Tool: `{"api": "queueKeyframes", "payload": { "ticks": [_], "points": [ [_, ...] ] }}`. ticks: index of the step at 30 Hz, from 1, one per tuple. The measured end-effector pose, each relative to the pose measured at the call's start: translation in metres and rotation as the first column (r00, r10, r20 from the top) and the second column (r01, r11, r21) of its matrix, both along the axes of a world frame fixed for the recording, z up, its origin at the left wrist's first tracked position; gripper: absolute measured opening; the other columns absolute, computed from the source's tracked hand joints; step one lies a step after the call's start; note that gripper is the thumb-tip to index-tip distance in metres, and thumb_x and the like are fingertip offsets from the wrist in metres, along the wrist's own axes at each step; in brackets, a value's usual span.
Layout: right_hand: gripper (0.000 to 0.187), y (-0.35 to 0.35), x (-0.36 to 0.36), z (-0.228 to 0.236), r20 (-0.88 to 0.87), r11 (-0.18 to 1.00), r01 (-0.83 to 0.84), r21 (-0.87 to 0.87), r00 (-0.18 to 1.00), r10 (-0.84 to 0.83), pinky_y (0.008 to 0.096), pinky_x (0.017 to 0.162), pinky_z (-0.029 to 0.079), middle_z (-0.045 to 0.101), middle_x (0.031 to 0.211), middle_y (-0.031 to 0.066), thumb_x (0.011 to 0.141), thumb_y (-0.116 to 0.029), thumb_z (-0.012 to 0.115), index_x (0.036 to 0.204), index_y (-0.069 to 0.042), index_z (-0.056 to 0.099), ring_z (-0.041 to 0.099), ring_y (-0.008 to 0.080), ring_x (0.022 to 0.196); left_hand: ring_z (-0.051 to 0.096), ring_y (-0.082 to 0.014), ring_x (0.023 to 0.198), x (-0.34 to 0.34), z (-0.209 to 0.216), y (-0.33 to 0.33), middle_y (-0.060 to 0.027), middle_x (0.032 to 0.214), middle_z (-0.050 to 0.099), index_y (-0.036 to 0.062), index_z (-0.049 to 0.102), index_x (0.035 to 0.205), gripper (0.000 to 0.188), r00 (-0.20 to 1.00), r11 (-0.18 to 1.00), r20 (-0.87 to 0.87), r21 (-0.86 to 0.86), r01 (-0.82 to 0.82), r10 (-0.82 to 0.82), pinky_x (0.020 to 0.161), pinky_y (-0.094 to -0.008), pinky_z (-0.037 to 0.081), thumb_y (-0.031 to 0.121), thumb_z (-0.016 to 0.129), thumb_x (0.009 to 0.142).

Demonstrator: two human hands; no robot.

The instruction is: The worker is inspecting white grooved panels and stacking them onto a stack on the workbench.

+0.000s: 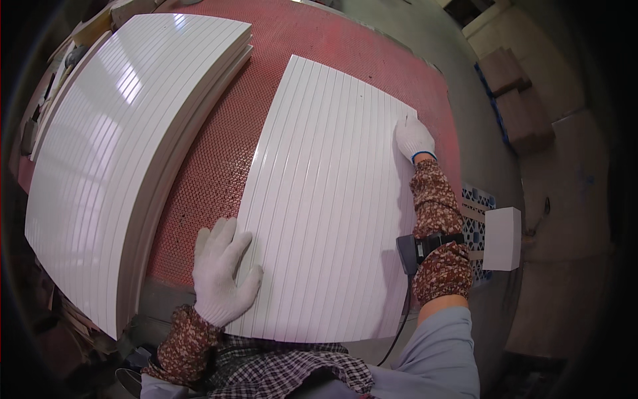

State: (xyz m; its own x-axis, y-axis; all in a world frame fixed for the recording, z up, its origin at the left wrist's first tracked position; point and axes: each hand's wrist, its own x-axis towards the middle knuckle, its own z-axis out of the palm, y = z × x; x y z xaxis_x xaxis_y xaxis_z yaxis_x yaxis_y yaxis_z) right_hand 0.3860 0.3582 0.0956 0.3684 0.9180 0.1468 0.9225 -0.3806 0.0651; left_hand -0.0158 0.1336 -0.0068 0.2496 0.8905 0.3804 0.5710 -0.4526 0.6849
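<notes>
A white grooved panel (325, 206) lies flat between the two gloved hands, its long grooves running away from the wearer. The left hand (224, 276) is spread open at the panel's left edge, toward its near end, with the thumb over the panel's face. The right hand (415, 138) is at the panel's far right corner, fingers curled; whether they grip the edge cannot be told. The right forearm, in a patterned sleeve (435, 193) with a dark strapped device (415, 253), runs along the panel's right side. Beneath the panel is a red, dimpled surface (206, 179), exposed to its left and beyond its far end. Left of the panel stands a stack of similar white panels (119, 146), its glossy top reflecting light. To the panel's right are a white block (502, 239) beside a blue pallet (478, 226) and, farther off, brown stacked goods (518, 110) on the grey floor (485, 153).
</notes>
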Motion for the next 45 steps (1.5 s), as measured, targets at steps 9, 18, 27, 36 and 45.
{"api": "queueKeyframes", "payload": {
  "ticks": [9,18,27,36,45],
  "points": [
    [0.051,-0.306,-0.092,-0.014,-0.062,0.994,0.043,-0.104,0.997,-0.05,0.0535,0.089,0.053,0.072,0.102,0.0255,0.108,-0.038,0.035,0.12,0.004,0.062,0.071,0.0412,0.097,0.054,-0.0364,0.126,-0.035,0.014,-0.12,-0.0233,0.136,0.057,-0.0054,0.06,0.128,0.05,0.997,0.998,-0.035,0.019,-0.063,0.064,0.109,-0.0497,0.044,0.011,0.072,0.082],
    [0.037,-0.571,-0.126,-0.076,-0.053,1.0,0.002,0.031,0.999,0.0,0.0525,0.063,0.054,0.067,0.069,0.0191,0.106,-0.036,0.045,0.098,-0.002,0.059,0.068,0.0419,0.065,0.043,-0.0368,0.143,-0.028,-0.002,-0.206,-0.0236,0.149,0.051,-0.0044,0.057,0.137,0.051,0.986,0.995,-0.136,-0.026,-0.1,0.096,0.12,-0.0496,0.036,0.016,0.067,0.091],
    [0.028,-0.663,-0.149,-0.129,-0.019,0.983,-0.019,0.182,1.0,0.023,0.0462,0.046,0.046,0.06,0.057,0.0127,0.102,-0.026,0.061,0.082,-0.008,0.054,0.061,0.0331,0.05,0.043,-0.036,0.142,-0.022,-0.034,-0.205,-0.0228,0.15,0.05,-0.0025,0.057,0.139,0.054,0.978,0.987,-0.165,-0.067,-0.143,0.13,0.12,-0.0489,0.035,0.022,0.066,0.092],
    [0.026,-0.632,-0.158,-0.129,-0.085,0.961,-0.059,0.272,0.993,0.085,0.0451,0.046,0.046,0.058,0.056,0.0121,0.102,-0.024,0.061,0.084,-0.006,0.056,0.06,0.0323,0.048,0.045,-0.0353,0.14,-0.018,-0.026,-0.186,-0.0217,0.148,0.052,-0.0022,0.057,0.138,0.052,0.985,0.98,-0.143,-0.16,-0.12,0.098,0.119,-0.0487,0.037,0.021,0.065,0.092],
    [0.027,-0.638,-0.137,-0.103,-0.064,0.986,-0.091,0.137,0.993,0.101,0.0479,0.049,0.048,0.06,0.057,0.0153,0.103,-0.028,0.056,0.088,-0.005,0.057,0.063,0.0351,0.051,0.046,-0.0385,0.141,-0.012,-0.009,-0.224,-0.0261,0.147,0.052,-0.0071,0.057,0.136,0.053,0.985,0.99,-0.133,-0.065,-0.123,0.113,0.119,-0.0497,0.037,0.018,0.066,0.091]
  ]
}}
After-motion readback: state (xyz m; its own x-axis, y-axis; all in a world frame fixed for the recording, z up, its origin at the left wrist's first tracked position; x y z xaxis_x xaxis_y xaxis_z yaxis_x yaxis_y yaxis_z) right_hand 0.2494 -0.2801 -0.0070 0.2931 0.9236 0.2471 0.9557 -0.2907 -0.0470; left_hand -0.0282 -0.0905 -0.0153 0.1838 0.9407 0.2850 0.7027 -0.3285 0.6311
